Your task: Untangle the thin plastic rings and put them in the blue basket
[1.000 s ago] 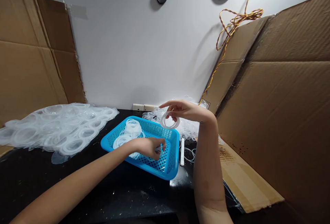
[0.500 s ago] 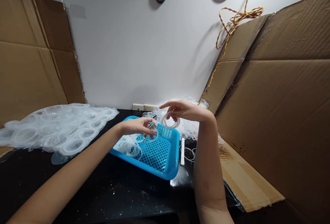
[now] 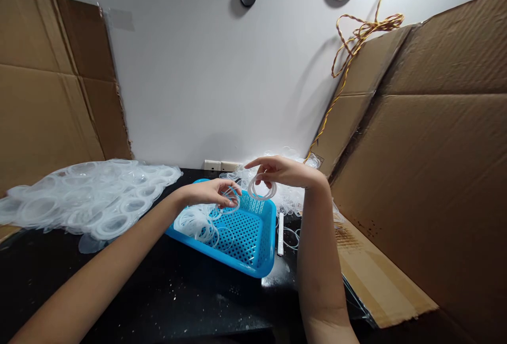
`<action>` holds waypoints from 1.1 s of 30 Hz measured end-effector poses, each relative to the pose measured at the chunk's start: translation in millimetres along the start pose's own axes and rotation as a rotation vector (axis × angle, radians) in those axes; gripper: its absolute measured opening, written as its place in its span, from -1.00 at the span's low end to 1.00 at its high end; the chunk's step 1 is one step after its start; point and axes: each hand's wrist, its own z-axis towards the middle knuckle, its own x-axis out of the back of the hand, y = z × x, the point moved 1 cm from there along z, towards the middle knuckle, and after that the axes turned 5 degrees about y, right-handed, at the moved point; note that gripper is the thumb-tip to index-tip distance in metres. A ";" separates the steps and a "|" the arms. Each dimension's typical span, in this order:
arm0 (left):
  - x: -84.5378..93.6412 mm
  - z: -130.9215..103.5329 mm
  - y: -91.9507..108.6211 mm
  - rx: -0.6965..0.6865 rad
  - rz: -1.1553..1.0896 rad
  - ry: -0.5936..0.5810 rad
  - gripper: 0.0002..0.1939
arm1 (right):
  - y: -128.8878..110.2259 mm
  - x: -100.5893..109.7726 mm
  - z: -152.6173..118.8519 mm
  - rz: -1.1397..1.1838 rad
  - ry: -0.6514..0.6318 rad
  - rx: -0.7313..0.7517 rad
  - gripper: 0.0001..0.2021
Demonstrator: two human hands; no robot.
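Above the blue perforated basket [image 3: 266, 267], my left hand [image 3: 216, 192] pinches a few thin translucent rings [image 3: 233, 206]. My right hand [image 3: 273, 170] is bent at the wrist over the basket's back right side, its index finger stretched to the left, and grips a small bundle of clear rings [image 3: 262, 188] that hangs from the thumb and fingers. The two hands are a short gap apart. Whitish rings [image 3: 197, 223] lie heaped in the basket's left part, and one thin ring [image 3: 225, 239] rests on its floor to the right of them.
A heap of larger translucent ring pieces [image 3: 114, 196] covers the left of the black table [image 3: 158, 302]. Behind my right hand more clear rings [image 3: 291, 196] are piled. A white stick [image 3: 281, 234] lies right of the basket. Cardboard walls [image 3: 443, 149] stand on both sides.
A thin ring that hung below my left hand now lies on the basket floor. The rings in my left hand have shifted slightly. My right hand has hardly moved.
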 end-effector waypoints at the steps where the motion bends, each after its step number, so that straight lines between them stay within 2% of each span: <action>1: -0.9 -0.7 0.5 0.004 0.051 -0.001 -0.60 | -0.4 -0.1 0.0 0.005 -0.001 0.000 -0.62; 4: -5.5 -2.0 0.9 0.027 0.243 0.019 -0.52 | -1.7 -0.9 0.1 0.005 -0.003 -0.002 -0.62; 9: -12.8 -2.4 -0.9 0.042 0.538 0.189 -0.49 | -2.0 -1.4 0.7 0.003 -0.001 0.005 -0.63; 12: -13.1 -3.7 -1.2 0.059 0.605 0.248 -0.55 | -1.9 -1.5 1.0 -0.002 -0.004 -0.002 -0.63; 14: -12.4 -5.2 0.0 0.084 0.595 0.239 -0.58 | -2.1 -1.7 1.2 -0.007 -0.006 -0.005 -0.63; 18: -13.0 -6.8 4.4 0.128 0.449 0.057 -0.56 | -2.5 -2.0 1.6 -0.011 -0.007 0.013 -0.63; 20: -14.4 -5.4 6.6 0.088 0.281 -0.048 -0.49 | -2.7 -1.9 1.6 -0.013 0.000 0.017 -0.64; 22: -15.6 -2.9 8.4 0.018 -0.088 -0.112 -0.40 | -2.9 -1.6 1.2 -0.007 0.002 0.013 -0.63; 24: -16.0 -0.4 10.0 -0.041 -0.478 -0.113 -0.35 | -3.5 -1.4 0.5 0.014 -0.003 0.007 -0.62; 25: -15.9 0.4 10.7 -0.059 -0.602 -0.090 -0.36 | -3.8 -1.3 0.0 0.027 -0.008 0.007 -0.62; 29: -14.1 -1.4 14.6 -0.113 -0.664 -0.016 -0.50 | -4.4 -0.6 -2.0 0.035 0.006 0.013 -0.63; 33: -10.3 -7.3 16.6 -0.138 -0.583 -0.057 -0.68 | -2.4 -0.2 -2.2 0.027 0.006 0.015 -0.62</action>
